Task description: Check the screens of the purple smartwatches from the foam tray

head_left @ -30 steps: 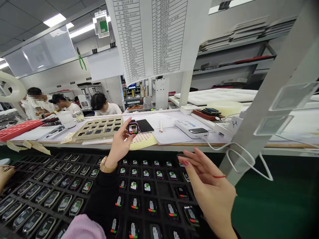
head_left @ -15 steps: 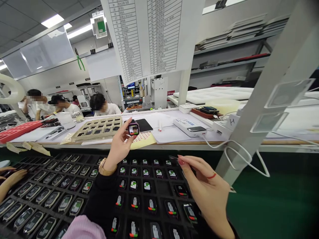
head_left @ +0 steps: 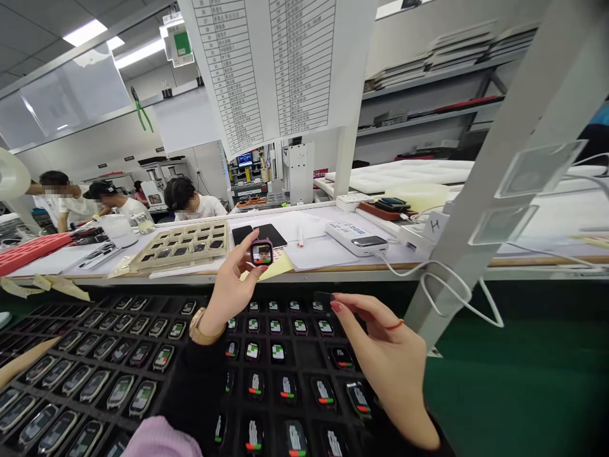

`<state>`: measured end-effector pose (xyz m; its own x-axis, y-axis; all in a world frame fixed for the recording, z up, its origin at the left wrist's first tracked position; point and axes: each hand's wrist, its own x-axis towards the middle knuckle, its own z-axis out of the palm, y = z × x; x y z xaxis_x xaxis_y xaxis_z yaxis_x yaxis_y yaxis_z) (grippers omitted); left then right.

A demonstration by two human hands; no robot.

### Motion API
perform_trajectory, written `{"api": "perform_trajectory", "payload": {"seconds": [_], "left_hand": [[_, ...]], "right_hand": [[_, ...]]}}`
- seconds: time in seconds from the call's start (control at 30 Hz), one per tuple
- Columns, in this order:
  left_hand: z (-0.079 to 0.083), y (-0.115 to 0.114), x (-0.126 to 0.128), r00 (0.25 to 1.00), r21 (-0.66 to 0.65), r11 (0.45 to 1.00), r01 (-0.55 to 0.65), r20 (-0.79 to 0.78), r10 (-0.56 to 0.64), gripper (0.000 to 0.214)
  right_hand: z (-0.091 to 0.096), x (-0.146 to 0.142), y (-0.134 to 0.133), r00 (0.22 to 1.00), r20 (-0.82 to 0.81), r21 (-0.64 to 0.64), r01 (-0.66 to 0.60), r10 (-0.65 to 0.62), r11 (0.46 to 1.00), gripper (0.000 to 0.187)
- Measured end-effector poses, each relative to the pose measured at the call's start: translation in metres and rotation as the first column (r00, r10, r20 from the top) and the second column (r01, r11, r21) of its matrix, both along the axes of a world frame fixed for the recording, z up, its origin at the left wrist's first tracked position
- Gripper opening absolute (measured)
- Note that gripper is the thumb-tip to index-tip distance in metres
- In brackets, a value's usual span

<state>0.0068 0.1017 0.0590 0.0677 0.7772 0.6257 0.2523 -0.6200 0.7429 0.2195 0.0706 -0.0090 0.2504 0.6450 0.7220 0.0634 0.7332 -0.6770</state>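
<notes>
Left hand (head_left: 231,287) has dropped slightly over the last second and drawn in toward the body; the pink smartwatch body (head_left: 261,253) it holds now sits just above the near edge of the workbench (head_left: 333,270) rather than over the sticker sheet (head_left: 280,261). Thumb and fingertips are pinched on the watch's sides, screen lit and turned back toward the wearer, showing a camera picture. Case nearly square, so no clear long axis; it stands upright, its face about vertical, tilted a touch to the left. Right hand (head_left: 385,355) has gone from spread fingers to a reach toward the far right corner of the black tray (head_left: 304,355); thumb and forefinger are closed on a small dark item (head_left: 323,297) at the tray's back edge, too dark to name. Judged from this, the held watch is under screen inspection while the other hand picks up another piece. Tray pockets below hold rows of lit watches (head_left: 278,351). A beige tray (head_left: 183,244) lies on the bench behind.
</notes>
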Motion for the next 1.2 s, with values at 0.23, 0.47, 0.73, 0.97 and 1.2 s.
{"api": "perform_trajectory", "payload": {"seconds": [0.23, 0.47, 0.73, 0.97, 1.2], "left_hand": [[-0.035, -0.027, 0.031, 1.000, -0.061, 0.998, 0.014, -0.017, -0.015, 0.060], [-0.058, -0.042, 0.047, 0.994, -0.082, 0.996, 0.028, -0.100, -0.036, 0.060], [-0.062, -0.042, 0.045, 0.991, -0.070, 0.997, 0.010, -0.132, -0.019, 0.061], [-0.063, -0.041, 0.046, 0.992, -0.094, 0.996, 0.004, -0.127, -0.016, 0.061], [-0.064, -0.041, 0.045, 0.994, -0.097, 0.995, 0.005, -0.112, -0.016, 0.061]], "right_hand": [[0.008, -0.003, -0.007, 0.992, -0.081, -0.125, -0.110, 0.100, 0.986, 0.006], [0.008, -0.007, -0.005, 0.977, -0.030, -0.227, -0.210, 0.209, 0.951, 0.023], [0.006, -0.007, -0.002, 0.963, -0.029, -0.244, -0.265, 0.266, 0.933, 0.016], [0.004, -0.011, -0.001, 0.967, -0.046, -0.254, -0.255, 0.251, 0.933, 0.021], [0.004, -0.014, 0.000, 0.973, -0.016, -0.243, -0.228, 0.232, 0.943, 0.017]]}}
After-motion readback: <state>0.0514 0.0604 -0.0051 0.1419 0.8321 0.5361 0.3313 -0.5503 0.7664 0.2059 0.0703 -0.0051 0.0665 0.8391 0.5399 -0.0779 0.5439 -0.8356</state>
